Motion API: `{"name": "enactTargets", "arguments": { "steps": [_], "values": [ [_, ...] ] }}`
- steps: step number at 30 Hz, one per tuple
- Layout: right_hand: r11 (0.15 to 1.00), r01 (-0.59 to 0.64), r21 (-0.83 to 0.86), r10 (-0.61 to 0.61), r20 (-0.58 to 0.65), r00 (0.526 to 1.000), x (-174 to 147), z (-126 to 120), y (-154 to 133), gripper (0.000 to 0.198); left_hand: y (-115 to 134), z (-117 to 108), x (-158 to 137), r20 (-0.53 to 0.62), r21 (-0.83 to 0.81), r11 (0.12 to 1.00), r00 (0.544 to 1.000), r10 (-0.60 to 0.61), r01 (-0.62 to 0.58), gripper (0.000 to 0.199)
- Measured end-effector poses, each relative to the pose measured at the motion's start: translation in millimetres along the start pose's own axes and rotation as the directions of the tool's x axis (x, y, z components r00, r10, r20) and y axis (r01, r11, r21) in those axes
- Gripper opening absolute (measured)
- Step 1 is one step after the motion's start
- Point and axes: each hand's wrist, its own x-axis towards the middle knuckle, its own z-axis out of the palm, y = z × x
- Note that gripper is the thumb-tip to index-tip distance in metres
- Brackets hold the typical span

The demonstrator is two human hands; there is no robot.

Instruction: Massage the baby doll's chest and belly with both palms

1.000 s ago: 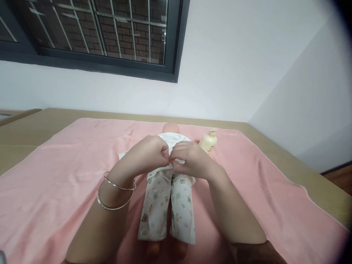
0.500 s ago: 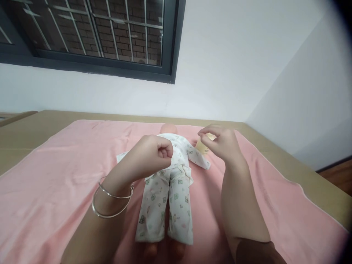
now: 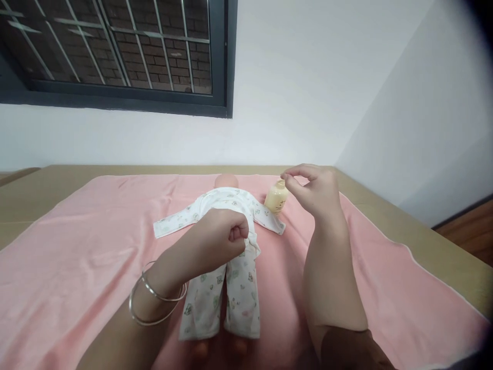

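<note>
A baby doll (image 3: 226,181) lies on its back along the pink cloth, dressed in a white printed top (image 3: 215,198) and matching trousers (image 3: 242,303). My left hand (image 3: 221,239) is curled into a fist above the doll's middle, and nothing shows in its fingers. A pale yellow bottle (image 3: 276,199) stands beside the doll's sleeve on the right. Just right of the bottle's top, my right hand (image 3: 314,190) has thumb and forefinger tips together. Whatever they may hold is hidden, and whether they touch the bottle I cannot tell.
The pink cloth (image 3: 96,241) covers much of a tan tabletop (image 3: 381,234). Behind it rises a white wall (image 3: 285,103) with a dark-framed, barred window (image 3: 154,56). Two thin bangles (image 3: 154,321) hang on my left wrist.
The view has shifted a little to the right. My right hand has moved right and away from in front of the bottle, baring more of it. My left fist has moved slightly right and nearer.
</note>
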Motion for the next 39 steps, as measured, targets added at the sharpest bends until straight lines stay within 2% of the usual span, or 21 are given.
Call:
{"name": "enactTargets", "arguments": {
  "steps": [5,9,14,15,17,20,25,29,36,39],
  "values": [
    [1.0,0.018,0.009,-0.018,-0.034,0.999,0,-10,2,0.015,-14,9,16,-0.04,0.081,0.993,0.996,-0.079,0.082,0.015],
    [0.999,0.025,0.02,-0.024,-0.045,0.999,0,-15,2,0.016,-28,23,29,-0.011,0.204,0.971,0.992,-0.124,0.124,0.014],
    [0.999,0.02,0.035,-0.019,-0.035,0.999,0,-16,2,0.016,-41,58,44,-0.022,0.447,0.886,0.992,-0.124,0.121,0.012],
    [0.999,0.021,0.035,-0.02,-0.034,0.999,0,-17,2,0.016,-43,63,46,-0.009,0.485,0.865,0.99,-0.139,0.126,0.008],
    [0.999,0.021,0.033,-0.019,-0.038,0.999,0,-19,3,0.015,-44,67,48,0.022,0.53,0.839,0.988,-0.155,0.12,0.012],
    [0.999,0.02,0.042,-0.019,-0.045,0.999,0,-22,3,0.015,-38,62,45,0.056,0.518,0.849,0.987,-0.154,0.103,0.014],
    [0.997,0.021,0.071,-0.017,-0.049,0.999,0,-21,-1,0.015,-16,48,29,0.049,0.516,0.839,0.972,-0.23,0.173,0.02],
    [0.994,0.03,0.106,-0.03,0.002,1.0,0,-15,-7,0.015,-7,45,22,0.086,0.527,0.828,0.957,-0.277,0.193,0.021],
    [0.993,0.053,0.101,-0.053,-0.008,0.999,1,-12,-8,0.015,-10,39,23,0.124,0.544,0.823,0.955,-0.27,0.163,0.02],
    [0.993,0.063,0.099,-0.058,-0.05,0.997,1,-12,-6,0.015,-15,35,21,0.194,0.534,0.84,0.952,-0.237,0.101,0.019]
  ]
}}
